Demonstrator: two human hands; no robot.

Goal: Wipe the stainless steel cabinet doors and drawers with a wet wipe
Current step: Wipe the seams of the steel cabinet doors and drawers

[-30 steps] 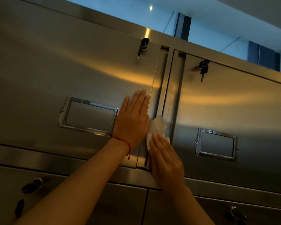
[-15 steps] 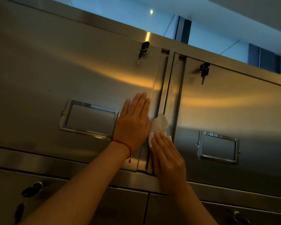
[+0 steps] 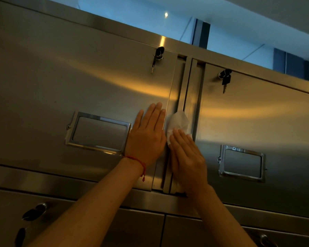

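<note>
1. Our right hand [image 3: 186,157], fingers straight, presses the wipe [image 3: 178,122] flat against the vertical strip [image 3: 181,97] between the two doors, centre of the frame.
2. The wipe pokes out above our fingertips; the strip's long axis runs up toward the top rail [image 3: 114,27], so we judge the next stroke goes upward.
3. Our left hand [image 3: 147,138], fingers straight and holding nothing, lies flat on the left door [image 3: 78,77], just beside the wipe.
4. Room: the strip above is bare, with a key [image 3: 157,56] to its upper left and another [image 3: 225,79] to its upper right.
</note>
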